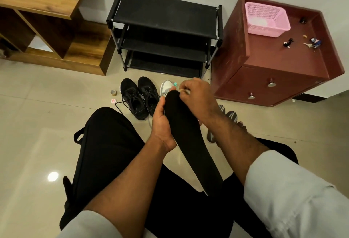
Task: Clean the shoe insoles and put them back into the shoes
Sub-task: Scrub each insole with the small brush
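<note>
My left hand (162, 124) grips a long black insole (187, 139) by its left edge, holding it above my lap. My right hand (196, 96) has its fingers curled at the insole's far tip and pinches something small and pale there; what it is I cannot tell. A pair of black lace-up shoes (139, 98) stands on the floor just beyond my hands. A white shoe (165, 86) shows partly behind the insole's tip.
A black three-tier shoe rack (164, 30) stands against the wall. A maroon cabinet (273, 67) at the right carries a pink basket (266, 19) and keys. A wooden shelf unit (52, 30) is at left. Sandals (226, 117) lie under my right arm. A tape roll (113, 92) lies by the shoes.
</note>
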{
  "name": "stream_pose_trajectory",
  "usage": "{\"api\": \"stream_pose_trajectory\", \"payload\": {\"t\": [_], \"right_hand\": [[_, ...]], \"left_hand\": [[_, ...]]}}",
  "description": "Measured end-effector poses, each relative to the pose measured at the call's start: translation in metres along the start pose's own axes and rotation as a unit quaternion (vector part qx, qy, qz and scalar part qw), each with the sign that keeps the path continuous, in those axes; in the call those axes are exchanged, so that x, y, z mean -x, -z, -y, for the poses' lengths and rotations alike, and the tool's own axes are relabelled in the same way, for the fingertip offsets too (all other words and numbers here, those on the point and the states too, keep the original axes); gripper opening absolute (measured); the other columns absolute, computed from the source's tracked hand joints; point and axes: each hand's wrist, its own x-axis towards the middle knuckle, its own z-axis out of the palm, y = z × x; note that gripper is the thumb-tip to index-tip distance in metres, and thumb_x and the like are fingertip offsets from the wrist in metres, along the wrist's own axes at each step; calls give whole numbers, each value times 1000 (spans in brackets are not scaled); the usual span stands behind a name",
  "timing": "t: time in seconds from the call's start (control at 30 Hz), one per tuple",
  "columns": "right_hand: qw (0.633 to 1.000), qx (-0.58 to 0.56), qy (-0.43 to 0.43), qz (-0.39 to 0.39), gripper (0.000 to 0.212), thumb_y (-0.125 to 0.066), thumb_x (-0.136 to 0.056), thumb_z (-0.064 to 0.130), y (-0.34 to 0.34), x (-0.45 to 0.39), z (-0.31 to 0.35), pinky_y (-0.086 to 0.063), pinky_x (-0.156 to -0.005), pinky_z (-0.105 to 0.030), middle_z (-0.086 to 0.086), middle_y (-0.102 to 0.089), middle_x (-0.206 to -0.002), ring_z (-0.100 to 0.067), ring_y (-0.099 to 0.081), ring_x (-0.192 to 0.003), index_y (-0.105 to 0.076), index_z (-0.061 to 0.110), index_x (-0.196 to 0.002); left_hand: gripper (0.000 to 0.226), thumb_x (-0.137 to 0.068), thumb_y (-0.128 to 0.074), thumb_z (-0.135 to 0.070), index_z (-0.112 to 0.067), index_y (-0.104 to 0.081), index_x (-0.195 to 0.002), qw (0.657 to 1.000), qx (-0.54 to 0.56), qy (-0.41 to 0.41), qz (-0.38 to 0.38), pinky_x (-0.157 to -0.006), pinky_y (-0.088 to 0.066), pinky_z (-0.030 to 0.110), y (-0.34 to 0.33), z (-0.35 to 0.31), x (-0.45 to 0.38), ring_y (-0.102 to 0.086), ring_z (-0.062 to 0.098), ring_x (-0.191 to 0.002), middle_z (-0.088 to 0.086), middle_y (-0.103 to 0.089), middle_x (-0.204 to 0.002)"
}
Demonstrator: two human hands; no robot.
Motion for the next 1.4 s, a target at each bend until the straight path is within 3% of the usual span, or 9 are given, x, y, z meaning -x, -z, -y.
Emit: {"api": "stream_pose_trajectory", "payload": {"t": [0.13, 0.23, 0.4, 0.53, 0.63, 0.73, 1.07, 1.33, 1.4], "right_hand": [[1000, -6, -3, 27, 12, -59, -90, 13, -12, 33, -17, -45, -76, -18, 1, -60, -93, -8, -54, -84, -70, 12, -96], [996, -17, -22, 81, 13, -62, -87, 11, -26, 56, -26, -47, -77, -21, -1, -63, -93, -10, -56, -83, -71, 13, -96], [969, -151, -148, 128, 13, -67, -82, 9, -34, 54, -56, -48, -69, -12, 9, -67, -82, 0, -61, -75, -73, 20, -86], [943, -194, -232, 137, 14, -67, -82, 9, -62, 37, -107, -51, -68, -16, 10, -69, -76, -2, -63, -72, -72, 23, -83], [930, -185, -268, 173, 11, -67, -80, 7, -99, 31, -150, -53, -71, -25, 8, -68, -73, -5, -63, -70, -72, 17, -79], [912, -176, -298, 222, 8, -68, -78, 3, -139, 28, -192, -51, -72, -28, 2, -68, -72, -10, -62, -69, -73, 10, -80], [867, -156, -357, 312, 13, -72, -77, 2, -243, 15, -289, -38, -60, 0, 0, -67, -73, -3, -58, -64, -70, 14, -76], [854, -140, -353, 357, 8, -70, -80, 8, -292, -8, -331, -42, -68, -10, 4, -67, -80, -7, -61, -76, -72, 14, -85], [852, -146, -354, 357, 8, -69, -80, 8, -301, -13, -335, -41, -65, -6, 5, -67, -79, -4, -60, -75, -72, 14, -84]], "left_hand": [[64, -96, -33, -63, -24, -82, -84, 1000, -10, 3, -5, -103, -44, 44, 4, -2, -11, -64, 28, -104, 12, -73, -106], [61, -95, -40, -61, -20, -82, -77, 999, -1, -11, -49, -95, -46, 40, 16, -3, -29, -63, 26, -90, 12, -68, -96], [60, -87, -54, -61, -7, -70, -105, 994, -20, -14, -106, -89, -52, 43, 30, -24, -73, -64, 27, -87, 13, -67, -94], [32, -91, -61, -29, -8, -67, -115, 977, -131, 0, -166, -82, -59, 42, 47, -35, -125, -69, 30, -96, 15, -71, -106], [23, -92, -61, -10, -10, -66, -115, 935, -272, -2, -228, -75, -60, 36, 83, -25, -167, -71, 26, -97, 12, -73, -107], [19, -90, -66, -8, -10, -68, -108, 891, -350, 30, -287, -88, -57, 42, 133, -10, -202, -70, 29, -99, 12, -72, -105], [27, -98, -58, -15, -3, -55, -122, 770, -535, 96, -335, -96, -50, 41, 266, 28, -282, -61, 34, -109, 19, -63, -118], [49, -94, -66, -22, -11, -47, -138, 742, -536, 150, -373, -93, -47, 34, 304, 18, -334, -56, 31, -119, 14, -56, -133], [55, -90, -69, -24, -16, -45, -139, 700, -572, 141, -404, -96, -47, 37, 307, 18, -336, -52, 33, -124, 13, -50, -138]]}}
